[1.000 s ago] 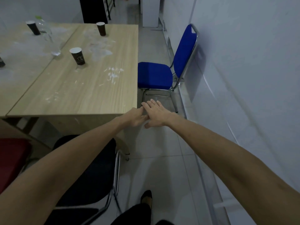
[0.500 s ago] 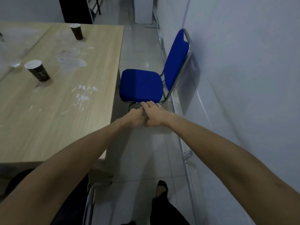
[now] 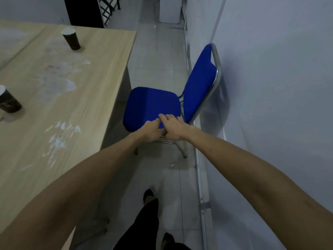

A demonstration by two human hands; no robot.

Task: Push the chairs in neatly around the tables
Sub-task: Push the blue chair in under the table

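Observation:
A blue padded chair [image 3: 151, 103] with a metal frame stands between the wooden table [image 3: 86, 112] and the wall on the right. Its backrest leans near the wall and its seat faces the table's long edge, a narrow gap away. Both my arms are stretched forward. My left hand [image 3: 151, 131] is loosely curled over the near edge of the seat. My right hand [image 3: 173, 128] lies flat beside it with fingers extended, touching the left hand. Neither hand holds anything; whether they touch the seat I cannot tell.
Two dark paper cups [image 3: 71, 39] [image 3: 8, 101] stand on the table, which has white smears. The grey-white wall [image 3: 270, 105] runs close along the right. A tiled aisle leads past the chair to a dark rack [image 3: 106, 8]. My foot [image 3: 148, 195] is on the floor.
I have walked forward along the table; the blue chair is now much closer and my joined hands have come over its seat's near edge. The black and red chairs have left the view.

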